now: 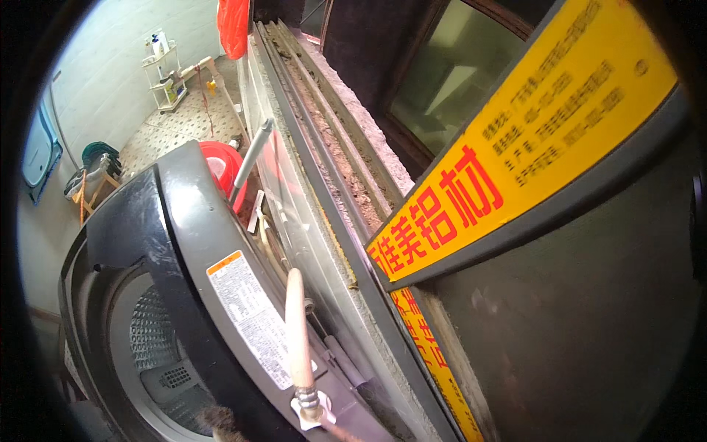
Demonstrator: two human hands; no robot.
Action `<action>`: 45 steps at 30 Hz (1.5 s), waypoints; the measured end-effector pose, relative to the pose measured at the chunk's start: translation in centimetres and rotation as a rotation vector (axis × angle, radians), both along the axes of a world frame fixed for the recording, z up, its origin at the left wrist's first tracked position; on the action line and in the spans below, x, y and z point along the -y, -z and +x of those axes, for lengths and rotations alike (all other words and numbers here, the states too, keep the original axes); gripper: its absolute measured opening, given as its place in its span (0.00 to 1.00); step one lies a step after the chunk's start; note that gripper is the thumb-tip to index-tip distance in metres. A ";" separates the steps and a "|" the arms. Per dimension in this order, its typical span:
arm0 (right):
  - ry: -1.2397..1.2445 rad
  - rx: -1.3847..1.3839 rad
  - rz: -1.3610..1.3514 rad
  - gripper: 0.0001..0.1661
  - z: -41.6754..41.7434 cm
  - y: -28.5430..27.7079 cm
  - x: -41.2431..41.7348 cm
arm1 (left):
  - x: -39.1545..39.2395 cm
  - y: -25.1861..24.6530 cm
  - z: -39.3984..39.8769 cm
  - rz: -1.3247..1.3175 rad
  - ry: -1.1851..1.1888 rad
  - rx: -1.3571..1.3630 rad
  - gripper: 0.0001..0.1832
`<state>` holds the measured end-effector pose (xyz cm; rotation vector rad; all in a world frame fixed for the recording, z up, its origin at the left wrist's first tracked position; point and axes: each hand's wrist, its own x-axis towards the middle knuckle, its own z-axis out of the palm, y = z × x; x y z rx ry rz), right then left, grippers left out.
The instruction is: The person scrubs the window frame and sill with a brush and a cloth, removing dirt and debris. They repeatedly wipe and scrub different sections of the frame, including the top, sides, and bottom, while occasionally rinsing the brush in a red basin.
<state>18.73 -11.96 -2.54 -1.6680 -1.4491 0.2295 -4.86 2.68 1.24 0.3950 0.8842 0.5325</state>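
Neither of my hands is in view. Before me stands a top-loading washing machine [185, 182] with its drum opening uncovered. Inside, the perforated metal drum [150, 326] and a grey filter panel [175, 377] show. A beige inlet hose [297, 331] joins the machine's rear panel at a white connector [314, 411]. Beside the hose, a white label [251, 317] with an orange top bears writing. A brown fuzzy thing [222, 421] pokes in at the bottom edge; what it is I cannot tell.
A window track [331, 127], dirty with debris, runs along the right. Yellow stickers with red writing [442, 215] cover the window frame. Behind the machine lie a red basin [237, 166] and a grey pipe [251, 157]. A white shelf rack [163, 83] with bottles stands farther back.
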 end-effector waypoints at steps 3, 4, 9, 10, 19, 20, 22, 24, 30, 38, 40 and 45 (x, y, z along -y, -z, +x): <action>0.088 -0.143 -0.204 0.09 -0.6 -4.5 -2.4 | -0.2 0.2 0.4 -0.046 -0.024 0.039 0.25; 0.098 0.040 -0.126 0.09 -0.4 -4.7 -3.4 | -0.3 0.4 0.5 0.006 -0.014 0.067 0.22; 0.111 0.197 -0.104 0.13 -1.0 -9.2 -9.0 | -1.4 -3.3 1.4 0.118 0.019 -0.108 0.19; 0.146 0.251 -0.101 0.13 -1.1 -9.9 -10.0 | -1.4 -3.3 1.4 0.105 0.014 -0.099 0.19; 0.246 0.617 -0.161 0.08 -0.3 -13.8 -15.9 | -0.8 0.8 -0.7 0.152 0.052 0.218 0.14; 0.232 0.664 -0.191 0.07 0.1 -14.0 -16.4 | -0.8 0.7 -0.6 0.159 0.048 0.246 0.13; 0.265 0.710 -0.313 0.06 0.3 -15.4 -17.2 | -0.6 0.7 -0.5 0.148 0.060 0.269 0.13; 0.190 0.750 -0.324 0.06 0.7 -16.9 -18.4 | -0.6 1.2 -0.6 0.157 0.057 0.283 0.12; 0.123 0.871 -0.417 0.08 -0.2 -16.6 -23.1 | -0.5 1.9 -0.8 0.147 0.080 0.329 0.13; 0.199 0.749 -0.415 0.10 -0.9 -16.1 -24.6 | -0.4 1.5 -0.9 0.239 0.051 0.299 0.16; 0.214 0.620 -0.295 0.12 -0.3 -14.2 -22.3 | -0.2 1.8 -0.8 0.236 0.037 0.306 0.16; 0.178 0.553 -0.331 0.12 2.5 -14.3 -21.0 | 0.0 2.3 -0.1 0.256 0.037 0.311 0.15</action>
